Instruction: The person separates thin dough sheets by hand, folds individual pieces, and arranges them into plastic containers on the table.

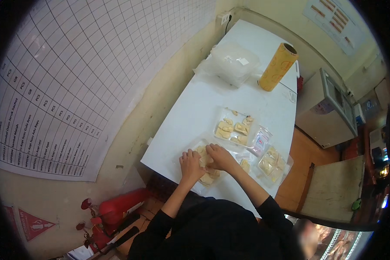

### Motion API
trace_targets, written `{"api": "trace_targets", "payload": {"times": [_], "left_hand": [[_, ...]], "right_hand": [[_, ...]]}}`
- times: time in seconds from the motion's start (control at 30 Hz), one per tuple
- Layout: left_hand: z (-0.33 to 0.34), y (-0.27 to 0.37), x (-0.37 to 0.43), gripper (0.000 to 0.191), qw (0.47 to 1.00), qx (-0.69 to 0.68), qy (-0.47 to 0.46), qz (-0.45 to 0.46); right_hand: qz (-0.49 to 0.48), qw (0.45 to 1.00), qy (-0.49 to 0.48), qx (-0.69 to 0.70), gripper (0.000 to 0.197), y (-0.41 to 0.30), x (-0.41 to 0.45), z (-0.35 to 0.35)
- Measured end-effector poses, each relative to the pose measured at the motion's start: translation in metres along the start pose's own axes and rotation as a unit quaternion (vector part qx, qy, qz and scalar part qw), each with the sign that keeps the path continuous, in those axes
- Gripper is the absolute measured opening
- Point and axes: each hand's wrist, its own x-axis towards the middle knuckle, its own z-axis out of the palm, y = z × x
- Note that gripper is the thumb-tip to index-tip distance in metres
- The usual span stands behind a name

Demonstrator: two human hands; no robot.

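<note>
My left hand (191,165) and my right hand (221,158) are together over a transparent plastic tray (200,188) near the table's front edge. Between them they grip a pale yellow, folded, dough-like food piece (205,158); my fingers hide part of it. More such pieces (208,178) lie in that tray below my hands. Just beyond, a second transparent tray (218,113) holds several loose pale pieces (226,129). To the right, a transparent container (273,164) has similar pieces inside. Another pale piece (244,165) lies beside my right forearm.
A printed packet (262,140) lies by the second tray. Farther back on the white table (182,117) are a bagged stack of plastic containers (235,63) and a large yellow roll (278,67). Red fire extinguishers (120,208) stand at lower left. A chest freezer (325,110) is at right.
</note>
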Motion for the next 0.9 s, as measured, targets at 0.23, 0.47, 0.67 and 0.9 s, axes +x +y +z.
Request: {"api": "trace_targets", "payload": {"times": [0.23, 0.47, 0.67, 0.9], "left_hand": [[0.022, -0.026, -0.002, 0.049, 0.985, -0.166, 0.046, 0.019], [0.035, -0.042, -0.003, 0.06, 0.983, -0.169, -0.003, -0.067], [0.044, -0.046, 0.001, 0.063, 0.991, -0.108, -0.035, -0.076], [0.011, -0.031, 0.01, 0.048, 0.857, -0.451, -0.118, -0.218]], "right_hand": [[0.063, 0.997, -0.021, 0.038, 0.055, -0.011, -0.009, -0.009], [0.293, 0.951, -0.071, 0.066, 0.055, -0.026, -0.023, -0.003], [0.271, 0.962, -0.003, 0.04, 0.061, -0.02, -0.025, 0.024], [0.294, 0.955, 0.023, 0.04, 0.058, -0.022, -0.021, 0.026]]}}
